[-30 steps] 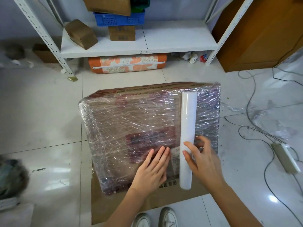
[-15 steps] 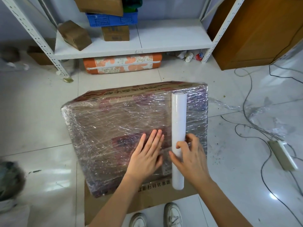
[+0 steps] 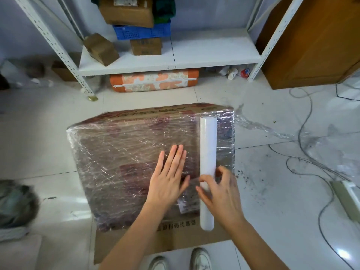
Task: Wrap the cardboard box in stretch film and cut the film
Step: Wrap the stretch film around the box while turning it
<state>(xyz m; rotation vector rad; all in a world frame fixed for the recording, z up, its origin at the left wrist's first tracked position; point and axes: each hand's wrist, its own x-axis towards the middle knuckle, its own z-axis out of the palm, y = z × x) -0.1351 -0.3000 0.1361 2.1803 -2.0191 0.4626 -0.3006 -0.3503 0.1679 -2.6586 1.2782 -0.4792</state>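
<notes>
A large cardboard box (image 3: 124, 158) lies on the floor, its top covered in shiny stretch film; the near end is bare cardboard with printed characters. A white roll of stretch film (image 3: 207, 152) lies along the box's right side, pointing away from me. My left hand (image 3: 169, 178) presses flat on the film-covered top, fingers straight, just left of the roll. My right hand (image 3: 220, 193) curls its fingers and thumb round the near part of the roll.
A white metal shelf (image 3: 194, 55) with boxes and a blue crate (image 3: 140, 32) stands behind the box. An orange patterned cushion (image 3: 153, 80) lies under it. Cables (image 3: 303, 152) and a power strip (image 3: 344, 199) cross the floor on the right. My shoes (image 3: 200, 260) are at the bottom.
My left hand slid forward across the film on the box top. My right hand stayed on the roll. The camera view shifted slightly.
</notes>
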